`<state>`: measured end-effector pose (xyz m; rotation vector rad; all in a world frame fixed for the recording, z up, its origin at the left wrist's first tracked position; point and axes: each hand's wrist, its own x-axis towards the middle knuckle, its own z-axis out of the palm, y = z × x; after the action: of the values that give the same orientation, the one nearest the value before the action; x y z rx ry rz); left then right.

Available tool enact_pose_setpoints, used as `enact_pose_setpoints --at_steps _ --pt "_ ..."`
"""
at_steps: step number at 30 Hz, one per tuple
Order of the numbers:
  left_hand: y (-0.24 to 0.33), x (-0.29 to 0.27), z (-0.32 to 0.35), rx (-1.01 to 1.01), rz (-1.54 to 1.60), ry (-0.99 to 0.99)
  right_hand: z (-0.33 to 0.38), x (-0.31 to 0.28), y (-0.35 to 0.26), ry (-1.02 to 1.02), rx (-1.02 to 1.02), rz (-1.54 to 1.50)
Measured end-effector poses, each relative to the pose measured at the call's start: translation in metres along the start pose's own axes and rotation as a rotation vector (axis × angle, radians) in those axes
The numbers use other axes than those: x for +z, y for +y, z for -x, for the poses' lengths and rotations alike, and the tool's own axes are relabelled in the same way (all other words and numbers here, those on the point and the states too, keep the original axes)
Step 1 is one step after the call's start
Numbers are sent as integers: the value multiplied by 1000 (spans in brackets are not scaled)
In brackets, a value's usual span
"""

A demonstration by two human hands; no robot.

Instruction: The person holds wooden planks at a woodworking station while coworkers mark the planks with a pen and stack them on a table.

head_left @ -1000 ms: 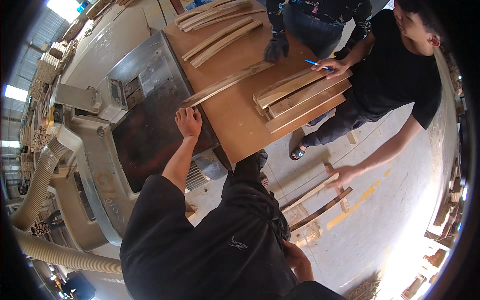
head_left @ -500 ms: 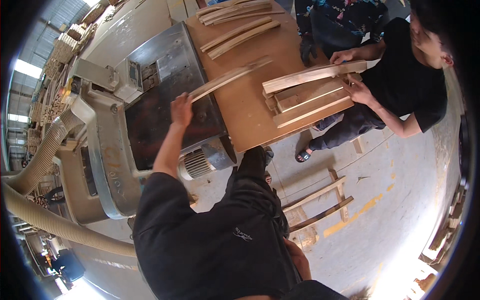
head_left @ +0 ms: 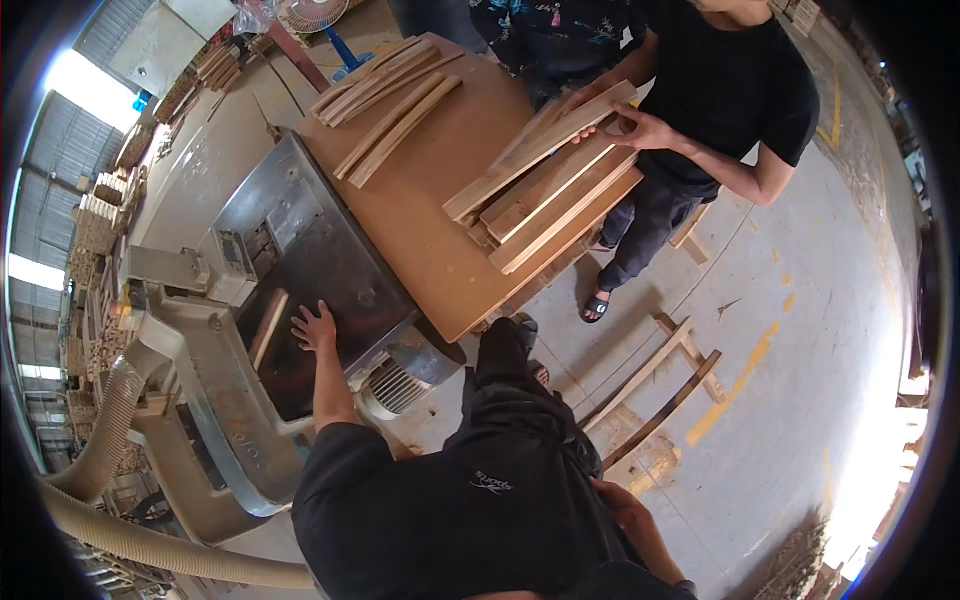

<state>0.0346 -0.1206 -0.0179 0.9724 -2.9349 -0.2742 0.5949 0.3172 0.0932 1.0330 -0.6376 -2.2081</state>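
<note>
My left hand (head_left: pixel 315 327) is open over the dark machine table (head_left: pixel 345 268), its fingers spread and holding nothing. Just to its left, a wooden strip (head_left: pixel 269 328) lies on the table close to the machine's pale housing (head_left: pixel 205 360), a small gap between it and my fingertips. The lower end of the strip reaches the housing's edge, and I cannot tell whether it goes on underneath. My right hand (head_left: pixel 622 502) rests against my right hip with nothing seen in it, its fingers partly hidden by my dark clothes.
Curved wooden strips (head_left: pixel 395 130) lie on the brown board table (head_left: pixel 440 260). At its right, a person in black (head_left: pixel 725 90) handles a stack of boards (head_left: pixel 560 200); another person (head_left: pixel 550 35) stands behind. A motor (head_left: pixel 395 385), ribbed hose (head_left: pixel 190 545) and wooden frame (head_left: pixel 655 390) are nearby.
My left hand has let go of the wooden strip and moved left and down; the strip now lies by the housing. The person in black has shifted the top board. My view has turned.
</note>
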Motion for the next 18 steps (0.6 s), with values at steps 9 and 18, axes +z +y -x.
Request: enact_pose_setpoints --at_steps 9,18 --pt "42 4 48 630 32 257 -3 97 6 571 262 519" --pt "9 -81 -10 220 -26 291 -43 175 48 801 -129 830"
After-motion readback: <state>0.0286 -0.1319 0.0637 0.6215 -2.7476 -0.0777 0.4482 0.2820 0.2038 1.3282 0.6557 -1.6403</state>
